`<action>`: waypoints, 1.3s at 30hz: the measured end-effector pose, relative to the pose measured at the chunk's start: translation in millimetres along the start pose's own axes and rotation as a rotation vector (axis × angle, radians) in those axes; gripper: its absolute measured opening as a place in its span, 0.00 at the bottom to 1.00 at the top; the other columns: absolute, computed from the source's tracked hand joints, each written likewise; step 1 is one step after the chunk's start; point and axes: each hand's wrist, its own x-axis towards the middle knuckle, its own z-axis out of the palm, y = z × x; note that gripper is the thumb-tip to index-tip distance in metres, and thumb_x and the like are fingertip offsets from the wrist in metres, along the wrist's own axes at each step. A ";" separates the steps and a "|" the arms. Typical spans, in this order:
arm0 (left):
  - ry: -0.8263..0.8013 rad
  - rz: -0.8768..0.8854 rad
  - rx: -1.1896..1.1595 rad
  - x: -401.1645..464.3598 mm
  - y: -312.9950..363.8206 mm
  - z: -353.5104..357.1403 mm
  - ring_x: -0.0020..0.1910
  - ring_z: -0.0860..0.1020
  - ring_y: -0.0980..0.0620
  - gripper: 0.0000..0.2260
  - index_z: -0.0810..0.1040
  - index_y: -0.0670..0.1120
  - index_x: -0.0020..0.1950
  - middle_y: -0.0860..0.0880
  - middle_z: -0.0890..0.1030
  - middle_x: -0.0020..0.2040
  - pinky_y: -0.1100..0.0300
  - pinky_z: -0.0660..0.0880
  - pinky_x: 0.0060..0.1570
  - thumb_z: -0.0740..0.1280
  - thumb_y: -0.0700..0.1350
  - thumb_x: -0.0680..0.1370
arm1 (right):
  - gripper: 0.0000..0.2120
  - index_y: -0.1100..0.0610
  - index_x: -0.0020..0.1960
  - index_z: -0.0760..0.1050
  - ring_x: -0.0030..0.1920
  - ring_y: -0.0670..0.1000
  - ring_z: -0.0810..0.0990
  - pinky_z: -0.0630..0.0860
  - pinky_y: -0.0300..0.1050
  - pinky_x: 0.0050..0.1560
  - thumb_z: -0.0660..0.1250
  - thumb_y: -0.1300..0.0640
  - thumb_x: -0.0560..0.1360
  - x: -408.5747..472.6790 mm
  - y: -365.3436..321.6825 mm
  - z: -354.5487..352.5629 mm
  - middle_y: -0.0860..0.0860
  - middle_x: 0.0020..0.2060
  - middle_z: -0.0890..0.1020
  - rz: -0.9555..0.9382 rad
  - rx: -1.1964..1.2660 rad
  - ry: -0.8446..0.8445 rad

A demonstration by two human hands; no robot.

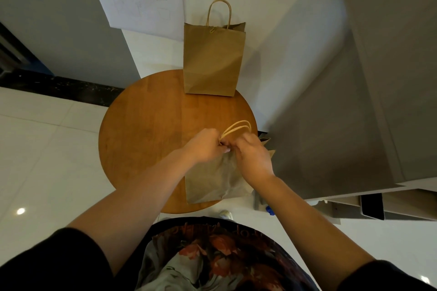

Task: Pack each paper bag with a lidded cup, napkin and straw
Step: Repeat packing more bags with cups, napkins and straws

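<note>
Now | both hands point(208, 146) point(251, 157) grip near bag point(212, 182) top | contents hidden

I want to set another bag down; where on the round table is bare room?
The left half of the round table is bare, as is the strip between the far bag and the near bag. The near right is crowded by both hands.

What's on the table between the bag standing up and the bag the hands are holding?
Nothing: only bare round wooden table between the upright brown paper bag and the held one, head view.
</note>
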 end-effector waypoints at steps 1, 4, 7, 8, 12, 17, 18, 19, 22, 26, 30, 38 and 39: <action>0.000 -0.004 0.000 -0.6 0.7 -0.2 0.43 0.79 0.47 0.06 0.82 0.44 0.41 0.44 0.82 0.41 0.52 0.74 0.45 0.68 0.43 0.76 | 0.11 0.59 0.58 0.76 0.56 0.54 0.74 0.72 0.39 0.46 0.59 0.61 0.80 -1.8 -0.3 1.7 0.54 0.54 0.76 0.015 0.049 0.028; -0.003 -0.014 0.014 0.0 1.9 -1.3 0.41 0.78 0.46 0.08 0.81 0.41 0.41 0.44 0.80 0.39 0.53 0.72 0.41 0.68 0.43 0.76 | 0.12 0.60 0.57 0.78 0.55 0.57 0.74 0.68 0.41 0.49 0.60 0.65 0.77 -5.6 1.3 7.4 0.58 0.54 0.76 0.012 0.143 0.085; -0.018 -0.033 0.030 1.9 3.0 -3.4 0.40 0.78 0.47 0.09 0.81 0.41 0.41 0.46 0.79 0.37 0.55 0.71 0.39 0.67 0.45 0.77 | 0.15 0.58 0.61 0.77 0.59 0.56 0.71 0.68 0.45 0.55 0.60 0.64 0.77 -8.9 7.5 11.1 0.57 0.59 0.74 0.028 0.108 0.035; -0.027 -0.040 0.038 3.0 2.7 -3.4 0.41 0.78 0.46 0.09 0.81 0.41 0.40 0.45 0.79 0.37 0.54 0.71 0.39 0.67 0.45 0.77 | 0.15 0.57 0.62 0.76 0.60 0.55 0.70 0.68 0.43 0.54 0.60 0.63 0.77 -9.2 9.4 9.8 0.56 0.60 0.73 0.040 0.113 0.024; -0.058 -0.033 0.116 3.9 11.9 -3.0 0.42 0.79 0.46 0.09 0.82 0.42 0.42 0.48 0.79 0.37 0.57 0.70 0.38 0.68 0.46 0.76 | 0.13 0.52 0.64 0.73 0.61 0.52 0.66 0.74 0.42 0.50 0.59 0.56 0.80 -2.5 16.5 1.5 0.49 0.61 0.71 0.021 -0.015 -0.053; -0.157 -0.116 0.505 -2.5 11.7 -20.5 0.46 0.77 0.48 0.10 0.79 0.44 0.50 0.49 0.79 0.44 0.57 0.71 0.40 0.66 0.51 0.77 | 0.15 0.49 0.66 0.71 0.63 0.53 0.67 0.74 0.46 0.52 0.56 0.51 0.81 14.3 24.7 -7.7 0.48 0.61 0.75 0.020 -0.233 -0.120; -0.158 -0.139 0.476 -3.8 7.2 -23.9 0.47 0.78 0.47 0.10 0.80 0.45 0.51 0.49 0.79 0.43 0.56 0.72 0.40 0.65 0.50 0.78 | 0.15 0.50 0.65 0.73 0.62 0.53 0.68 0.73 0.45 0.51 0.56 0.51 0.81 18.4 24.2 -9.8 0.49 0.59 0.76 -0.005 -0.246 -0.127; -0.145 -0.157 0.448 -4.8 3.8 -27.5 0.46 0.78 0.47 0.10 0.80 0.45 0.50 0.49 0.78 0.41 0.57 0.71 0.41 0.64 0.50 0.78 | 0.14 0.52 0.63 0.75 0.61 0.53 0.68 0.73 0.45 0.50 0.56 0.50 0.81 23.4 22.1 -12.4 0.49 0.58 0.77 -0.036 -0.240 -0.129; -0.094 -0.191 0.413 -5.1 -4.2 -39.6 0.42 0.76 0.49 0.10 0.78 0.46 0.42 0.52 0.75 0.35 0.58 0.70 0.40 0.63 0.50 0.79 | 0.13 0.54 0.57 0.77 0.57 0.52 0.69 0.68 0.43 0.44 0.57 0.51 0.81 42.0 11.0 -22.2 0.49 0.53 0.79 -0.101 -0.218 -0.118; 0.000 -0.213 0.320 -8.4 -20.8 -75.1 0.42 0.76 0.51 0.09 0.75 0.51 0.39 0.52 0.76 0.38 0.55 0.74 0.47 0.63 0.49 0.79 | 0.11 0.53 0.53 0.78 0.54 0.48 0.68 0.64 0.40 0.41 0.59 0.50 0.80 75.2 -15.8 -31.9 0.47 0.50 0.78 -0.154 -0.167 -0.113; 0.160 -0.187 0.235 -4.0 -50.5 -122.9 0.49 0.77 0.52 0.09 0.79 0.49 0.56 0.52 0.80 0.49 0.60 0.73 0.54 0.62 0.49 0.80 | 0.10 0.51 0.52 0.78 0.52 0.47 0.68 0.67 0.40 0.44 0.60 0.50 0.79 128.3 -52.6 -34.3 0.46 0.49 0.78 -0.162 -0.145 -0.112; 0.343 -0.149 0.098 43.6 -136.6 -239.0 0.53 0.78 0.50 0.10 0.79 0.46 0.58 0.48 0.81 0.55 0.59 0.73 0.55 0.64 0.46 0.79 | 0.09 0.52 0.50 0.81 0.51 0.47 0.68 0.68 0.43 0.48 0.63 0.51 0.78 257.0 -118.0 -23.5 0.46 0.48 0.80 -0.055 -0.123 -0.095; 0.350 -0.139 0.106 52.4 -145.7 -251.8 0.53 0.78 0.49 0.10 0.79 0.45 0.59 0.48 0.81 0.55 0.57 0.73 0.56 0.64 0.46 0.79 | 0.09 0.53 0.50 0.81 0.51 0.47 0.68 0.68 0.43 0.48 0.64 0.52 0.77 272.3 -124.8 -20.7 0.46 0.48 0.80 -0.045 -0.116 -0.086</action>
